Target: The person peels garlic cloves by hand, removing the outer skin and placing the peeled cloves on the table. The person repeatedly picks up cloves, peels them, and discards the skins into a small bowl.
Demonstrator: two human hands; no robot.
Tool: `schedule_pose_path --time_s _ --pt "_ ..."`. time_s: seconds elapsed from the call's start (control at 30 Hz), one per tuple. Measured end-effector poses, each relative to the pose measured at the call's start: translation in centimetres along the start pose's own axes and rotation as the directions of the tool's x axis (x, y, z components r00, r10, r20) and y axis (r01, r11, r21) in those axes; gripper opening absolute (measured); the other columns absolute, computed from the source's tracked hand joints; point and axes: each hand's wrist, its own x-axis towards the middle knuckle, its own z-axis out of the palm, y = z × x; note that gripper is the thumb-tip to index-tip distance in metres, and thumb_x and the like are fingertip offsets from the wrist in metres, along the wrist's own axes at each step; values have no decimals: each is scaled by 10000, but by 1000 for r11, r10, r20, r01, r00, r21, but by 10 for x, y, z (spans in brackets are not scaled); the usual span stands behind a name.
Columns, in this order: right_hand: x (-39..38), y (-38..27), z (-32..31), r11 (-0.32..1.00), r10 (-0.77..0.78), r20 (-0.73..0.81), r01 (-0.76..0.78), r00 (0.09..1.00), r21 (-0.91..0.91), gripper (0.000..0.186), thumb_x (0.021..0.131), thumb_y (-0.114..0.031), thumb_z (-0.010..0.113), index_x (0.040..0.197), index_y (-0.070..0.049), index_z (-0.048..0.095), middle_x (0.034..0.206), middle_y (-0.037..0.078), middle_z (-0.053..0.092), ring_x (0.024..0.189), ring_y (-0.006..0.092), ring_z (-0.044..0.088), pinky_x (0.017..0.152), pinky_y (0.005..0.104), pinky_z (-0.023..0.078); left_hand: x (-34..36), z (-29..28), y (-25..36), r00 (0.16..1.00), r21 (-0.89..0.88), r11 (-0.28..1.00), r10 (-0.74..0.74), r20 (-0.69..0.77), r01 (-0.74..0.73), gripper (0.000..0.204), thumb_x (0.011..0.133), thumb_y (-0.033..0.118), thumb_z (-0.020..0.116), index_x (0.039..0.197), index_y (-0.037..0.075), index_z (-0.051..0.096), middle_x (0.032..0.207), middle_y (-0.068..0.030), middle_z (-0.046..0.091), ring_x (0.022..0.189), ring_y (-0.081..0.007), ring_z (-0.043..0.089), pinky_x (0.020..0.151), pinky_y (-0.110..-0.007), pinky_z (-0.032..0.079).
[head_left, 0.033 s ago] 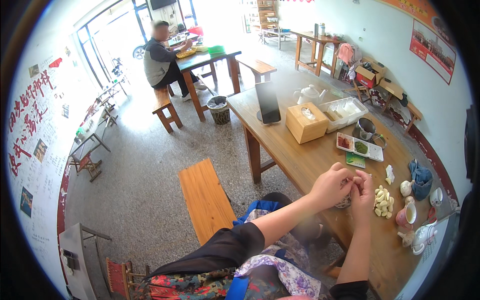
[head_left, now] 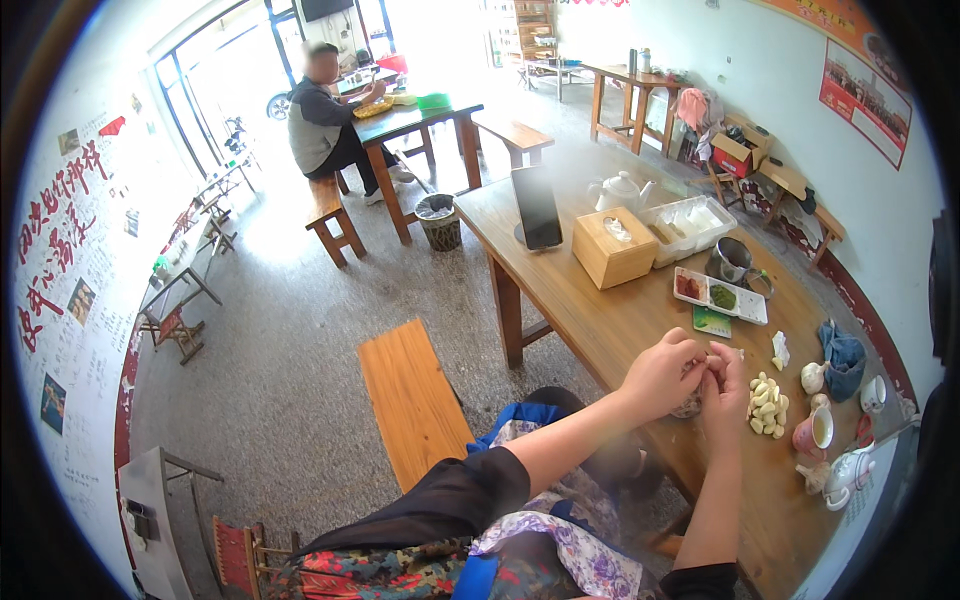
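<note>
Looks like a small eatery. Centres on a long wooden tabletop (head_left: pixel 575 310) at three o'clock, set with a wooden tissue box (head_left: pixel 610 257), a white teapot (head_left: pixel 618 191) and a divided dish (head_left: pixel 751 306) of red and green seasonings (head_left: pixel 722 296). Repeats the dining furniture with a second tabletop (head_left: pixel 388 126) at eleven o'clock and a plain bench (head_left: pixel 415 390) at seven. Carries large red handwriting (head_left: pixel 68 180) and small pictures (head_left: pixel 82 301) on the wall at nine, plus a poster (head_left: pixel 868 103) at two. Opens through wide glazing (head_left: pixel 215 78) between ten and eleven.
</note>
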Motion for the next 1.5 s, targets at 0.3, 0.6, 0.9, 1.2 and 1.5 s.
schedule_pose_path --time_s 0.3,0.6,0.9,1.2,1.5 --pt "0 -7 -3 960 -217 41 221 975 -170 217 947 26 612 1144 12 703 1077 144 732 981 231 693 881 325 525 1 -1 -4 997 -17 998 69 36 -69 85 844 96 693 876 20 673 902 -135 624 767 -340 643 680 -395 537" --pt "1 -4 -3 960 -214 68 223 974 -170 250 942 41 610 1177 30 695 1099 153 726 996 228 691 881 321 528 -2 4 -6 994 -58 993 100 -43 -103 69 820 52 689 832 8 636 836 -142 588 741 -342 612 642 -405 516" --pt "-1 -3 -3 997 -75 13 75 997 -3 235 962 21 611 1179 28 701 1093 106 709 996 167 654 889 285 508 -1 8 -8 996 -209 976 38 -75 -53 83 843 34 695 878 -4 630 868 -137 566 715 -290 596 623 -353 499" --pt "-1 -8 -2 999 -23 -7 23 1000 35 226 980 -1 609 1187 17 698 1066 73 702 960 126 639 865 250 501 -2 7 -6 999 -171 985 -20 -31 14 121 863 62 692 939 2 619 919 -150 574 787 -305 610 670 -370 509" --pt "7 6 -19 945 74 -136 -26 988 325 135 1007 -48 581 1129 -42 639 1043 74 713 813 93 615 749 247 511 -2 13 -9 998 31 999 30 -51 -29 94 858 82 667 913 13 631 923 -184 594 870 -381 613 750 -431 527"
